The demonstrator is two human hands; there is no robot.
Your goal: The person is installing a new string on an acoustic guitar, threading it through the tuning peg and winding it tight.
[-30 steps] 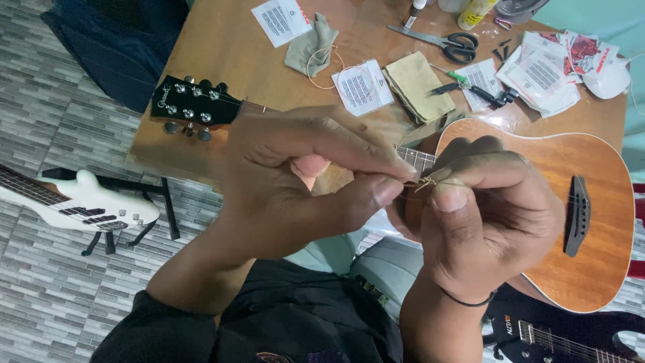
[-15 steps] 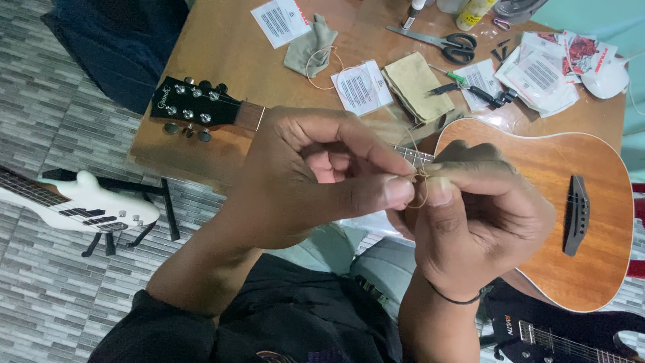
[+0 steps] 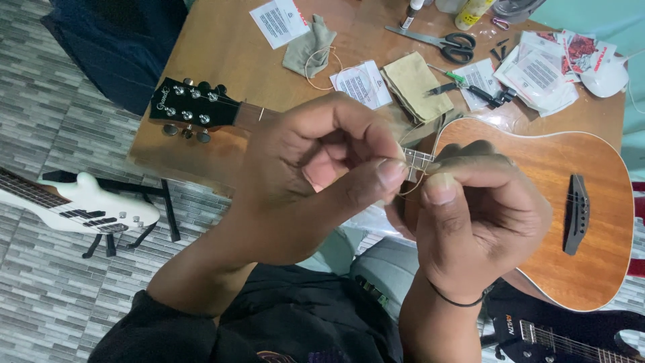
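My left hand [image 3: 306,185] and my right hand [image 3: 480,215] meet above the acoustic guitar [image 3: 571,215], which lies flat on the wooden table [image 3: 222,47]. Both pinch a thin coiled guitar string [image 3: 411,176] between thumb and fingers, held in a small loop just over the guitar's neck. The guitar's black headstock [image 3: 191,107] with its tuning pegs sticks out to the left past my left hand. Most of the neck is hidden behind my hands.
On the table lie scissors [image 3: 437,42], folded cloths [image 3: 416,86], paper string packets [image 3: 363,82], small tools [image 3: 470,87] and bottles [image 3: 470,10]. A white electric guitar [image 3: 74,205] rests on a stand at the left, a black one [image 3: 564,333] at the bottom right.
My hands have shifted slightly while working the string; the loop between my fingertips looks a little tighter. The guitar and the table items have stayed put.
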